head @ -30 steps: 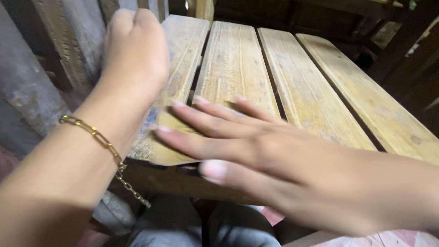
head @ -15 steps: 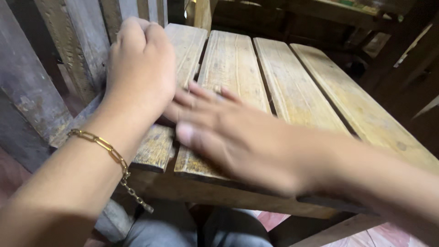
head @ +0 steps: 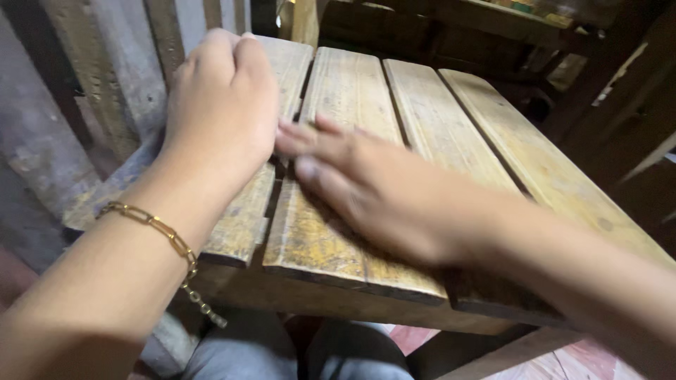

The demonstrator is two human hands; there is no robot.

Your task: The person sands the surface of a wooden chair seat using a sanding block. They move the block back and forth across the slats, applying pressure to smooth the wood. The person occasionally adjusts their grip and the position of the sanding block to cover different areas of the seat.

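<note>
A person's left hand point(head: 222, 105) rests as a closed fist on the far-left plank point(head: 243, 211) of a worn, yellowed slatted wooden desk point(head: 493, 141), its grip around nothing visible. The right hand point(head: 366, 186) lies open and flat across the neighbouring plank point(head: 331, 239), blurred. A gold chain bracelet point(head: 158, 232) circles the left wrist. The planks look stiff, rough and heavy, best taken by their near edges.

We see the left hand point(head: 222, 105) curled into a fist on the slatted wooden table point(head: 479, 141), a gold chain bracelet point(head: 165, 236) on its wrist. The right hand point(head: 373, 190) lies flat on the table's slats, fingers point(head: 303, 137) touching the fist.
</note>
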